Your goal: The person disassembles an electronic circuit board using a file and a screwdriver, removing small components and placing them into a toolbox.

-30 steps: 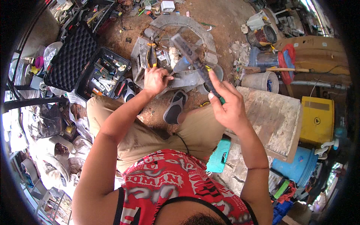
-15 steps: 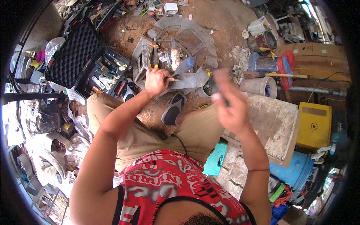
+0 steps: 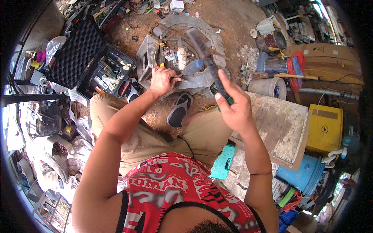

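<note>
My right hand (image 3: 237, 105) is closed around the dark handle of a hammer (image 3: 211, 64), whose far end is smeared by motion above the grey concrete ring (image 3: 211, 31). At the near edge of the ring my left hand (image 3: 162, 82) pinches a small thin metal piece (image 3: 183, 80) against the surface; most of it is hidden by the fingers. Just beyond that hand lie pliers with yellow handles (image 3: 159, 56). A blue bottle-like object (image 3: 193, 67) lies beside a whitish roll (image 3: 182, 58) among small parts inside the ring.
To the left, an open black foam-lined case (image 3: 75, 58) holds several tools. A worn wooden board (image 3: 276, 128) lies by my right knee, with a white bucket (image 3: 268, 90) behind it. Further right are a yellow case (image 3: 324, 130) and a blue container (image 3: 303, 174). My shoe (image 3: 180, 110) rests near the ring.
My right hand has swung the hammer forward, so its shaft now shows over the ring. My left hand stays in place at the edge.
</note>
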{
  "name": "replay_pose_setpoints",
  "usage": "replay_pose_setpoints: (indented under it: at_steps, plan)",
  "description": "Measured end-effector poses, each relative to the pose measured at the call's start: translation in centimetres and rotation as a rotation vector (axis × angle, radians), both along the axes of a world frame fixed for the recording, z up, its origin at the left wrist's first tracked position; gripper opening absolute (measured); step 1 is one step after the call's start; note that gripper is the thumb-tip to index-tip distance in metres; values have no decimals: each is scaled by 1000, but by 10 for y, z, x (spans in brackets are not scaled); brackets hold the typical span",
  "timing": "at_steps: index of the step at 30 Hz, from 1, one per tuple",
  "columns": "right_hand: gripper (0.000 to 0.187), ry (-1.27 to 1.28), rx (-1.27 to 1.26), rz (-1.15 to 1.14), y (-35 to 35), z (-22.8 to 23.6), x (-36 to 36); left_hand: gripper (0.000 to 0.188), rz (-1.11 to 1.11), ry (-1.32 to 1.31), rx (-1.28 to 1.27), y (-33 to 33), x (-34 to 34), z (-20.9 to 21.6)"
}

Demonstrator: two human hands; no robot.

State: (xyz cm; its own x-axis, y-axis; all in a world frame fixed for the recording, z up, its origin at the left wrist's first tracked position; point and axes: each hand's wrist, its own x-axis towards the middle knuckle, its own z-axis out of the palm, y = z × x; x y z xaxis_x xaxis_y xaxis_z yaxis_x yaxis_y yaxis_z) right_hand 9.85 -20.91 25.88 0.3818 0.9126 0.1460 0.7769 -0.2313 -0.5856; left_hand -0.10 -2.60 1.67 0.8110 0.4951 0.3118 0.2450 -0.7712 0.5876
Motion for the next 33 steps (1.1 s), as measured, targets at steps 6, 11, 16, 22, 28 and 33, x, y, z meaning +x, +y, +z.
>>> replay_pose_setpoints:
  at_steps: [6, 11, 16, 22, 28, 33]
  plan:
    - [57, -6, -68, 48, 3, 7, 2, 25, 1, 22, -34, 0, 0, 0]
    - [52, -71, 304, -51, 4, 56, 5, 24, -1, 54, -38, 1, -4, 0]
    - [47, -112, -45, 133, -5, 18, 2, 29, -12, -59, 0, -1, 0, -4]
    - [52, -7, 212, -65, -2, 37, -8, 22, -29, 37, -26, 1, -4, -5]
    - [55, -50, 4, 12, -7, 10, -7, 22, -41, 43, -19, 1, -4, 0]
    - [56, -51, -53, 62, -9, 4, -4, 22, -48, 25, -37, 0, 0, -3]
